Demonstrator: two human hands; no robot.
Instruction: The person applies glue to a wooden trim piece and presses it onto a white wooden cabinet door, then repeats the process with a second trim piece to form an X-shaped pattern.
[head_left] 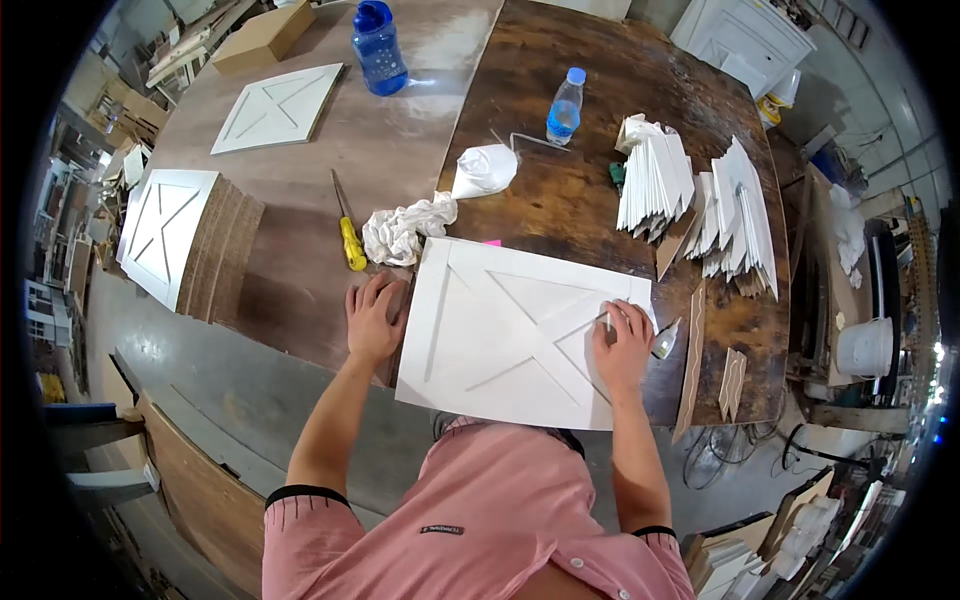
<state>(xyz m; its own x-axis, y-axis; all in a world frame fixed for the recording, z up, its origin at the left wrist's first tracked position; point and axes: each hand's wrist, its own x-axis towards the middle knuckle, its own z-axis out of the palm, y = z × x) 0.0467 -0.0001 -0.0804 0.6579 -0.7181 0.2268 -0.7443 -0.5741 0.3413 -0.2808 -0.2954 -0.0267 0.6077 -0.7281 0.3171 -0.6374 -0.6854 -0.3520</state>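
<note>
While the right hand (pixel 622 345) sits on the right part of a white panel (pixel 490 350), its fingers bent against the surface, the left hand (pixel 374 318) rests just beside the panel's left edge with fingers slightly spread. The hands are well apart; I cannot tell whether anything small is pinched under the right fingertips, or whether the left fingers touch the edge. The panel lies flat at the near edge of the brown worktop (pixel 570 215), right in front of the person, its face marked with crossing diagonal lines.

Just beyond the panel's upper left corner are a crumpled white cloth (pixel 408 230) and a yellow-handled tool (pixel 350 240); past the cloth is a white cone-shaped bag (pixel 485 170). Near the panel's right edge lies a small bottle (pixel 666 340), with a long narrow strip (pixel 691 365) farther right. Two bunches of thin white pieces (pixel 655 185) stand beyond the panel's upper right corner. Well left of the panel is a stack of similar panels (pixel 200 245). Far beyond it are a large blue bottle (pixel 380 52), a clear water bottle (pixel 565 108) and a cardboard box (pixel 264 38).
</note>
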